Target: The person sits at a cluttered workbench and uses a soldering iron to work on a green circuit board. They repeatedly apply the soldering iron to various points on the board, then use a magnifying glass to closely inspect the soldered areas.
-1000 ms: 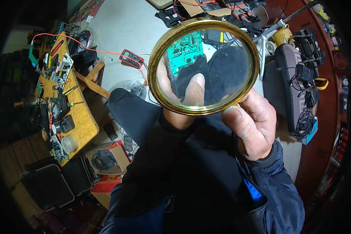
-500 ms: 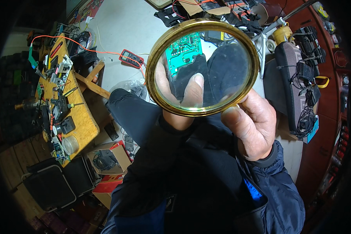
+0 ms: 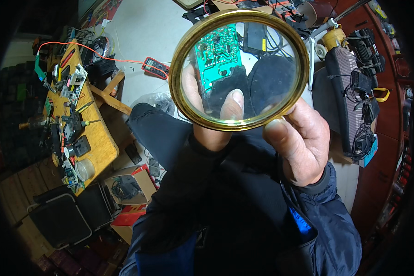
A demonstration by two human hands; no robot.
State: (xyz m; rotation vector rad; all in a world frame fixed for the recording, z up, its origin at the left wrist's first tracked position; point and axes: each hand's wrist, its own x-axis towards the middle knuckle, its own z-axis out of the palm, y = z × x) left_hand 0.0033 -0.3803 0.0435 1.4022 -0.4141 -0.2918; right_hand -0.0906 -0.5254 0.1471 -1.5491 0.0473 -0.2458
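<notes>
My right hand [image 3: 304, 143] is closed on the lower right side of a round magnifying glass [image 3: 234, 126] with a brass-coloured rim; any handle is hidden by the fingers. Through the lens a green circuit board [image 3: 220, 48] shows, its lower part covered by a black piece [image 3: 227, 87] with a ragged upper edge. My left hand [image 3: 211, 138] grips the board from below, thumb lying on the black part and fingers along the left side. The lens hangs above the left hand, between it and my view.
At the left stands a wooden bench [image 3: 99, 147] crowded with boards and tools. A red multimeter [image 3: 155, 68] with an orange lead lies on the pale floor. An open carton [image 3: 145, 184] sits lower left. On the right, a cushioned seat [image 3: 345, 87] carries black adapters and cables.
The magnifying glass has risen a little, with my right hand slightly farther right. More of the green board and a black device beyond it now show through the lens.
</notes>
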